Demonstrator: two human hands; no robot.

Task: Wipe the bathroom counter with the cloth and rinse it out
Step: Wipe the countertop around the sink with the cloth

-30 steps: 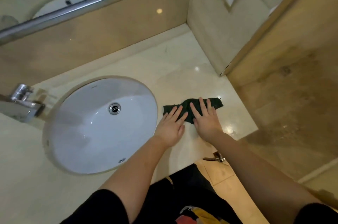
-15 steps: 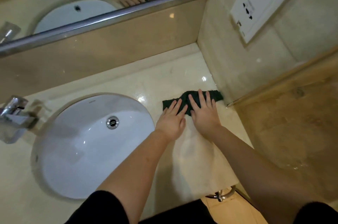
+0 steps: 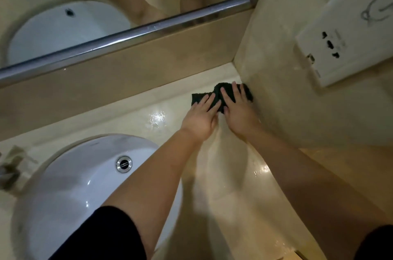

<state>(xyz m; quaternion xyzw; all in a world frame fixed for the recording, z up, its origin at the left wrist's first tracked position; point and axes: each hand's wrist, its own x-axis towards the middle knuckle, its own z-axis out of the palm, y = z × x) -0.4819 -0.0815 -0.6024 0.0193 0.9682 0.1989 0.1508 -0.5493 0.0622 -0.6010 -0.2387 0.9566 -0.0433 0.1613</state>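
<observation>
Dark nubbly cloth [image 3: 215,90], crumpled into a strip, lies on the glossy wet stone desk [image 3: 161,119], beyond and right of the oval white sink [image 3: 70,176]. Left hand [image 3: 201,120] and right hand [image 3: 238,115] press it with flat, straight fingers [image 3: 235,90], hiding its middle. Left of the sink is a blurred, cut-off shape, perhaps a faucet [image 3: 8,172].

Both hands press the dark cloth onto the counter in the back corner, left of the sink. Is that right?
Not quite. The head view shows the left hand and right hand pressing the dark cloth onto the counter in the back corner, right of the sink, not left.
</observation>
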